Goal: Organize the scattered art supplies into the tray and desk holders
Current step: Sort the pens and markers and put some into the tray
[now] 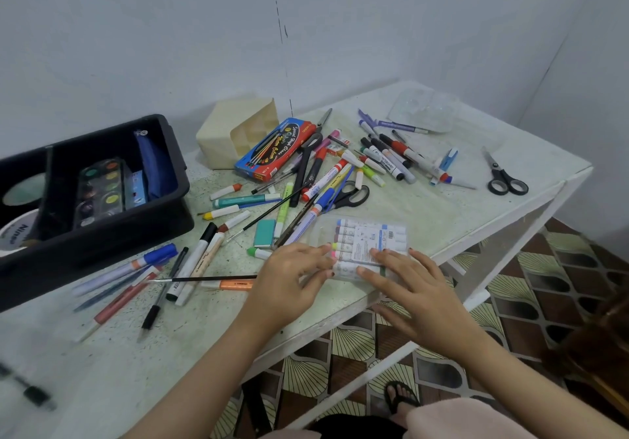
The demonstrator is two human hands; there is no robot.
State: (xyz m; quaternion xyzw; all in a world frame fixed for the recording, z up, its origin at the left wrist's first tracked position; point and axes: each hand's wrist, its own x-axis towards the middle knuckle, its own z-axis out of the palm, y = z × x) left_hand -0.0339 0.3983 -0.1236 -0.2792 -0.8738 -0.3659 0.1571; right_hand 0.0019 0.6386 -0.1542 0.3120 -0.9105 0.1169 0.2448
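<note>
A clear plastic pack of markers [369,241] lies near the table's front edge. My left hand [292,278] touches its left end with its fingertips at the marker caps. My right hand [408,282] rests flat on the pack's near right part, fingers straight. A black tray [170,152] at the left holds a watercolour palette [100,190] and a blue pouch [153,163]. A cream desk holder [218,135] lies tipped on its side behind the pile. Several markers, pens and brushes [316,180] are scattered across the table.
A blue and red paint box [275,147] leans by the holder. Black scissors [503,176] lie at the right, another pair [350,195] in the pile. A teal eraser [264,232] sits mid-table. The table edge [493,231] runs close to the pack, patterned floor below.
</note>
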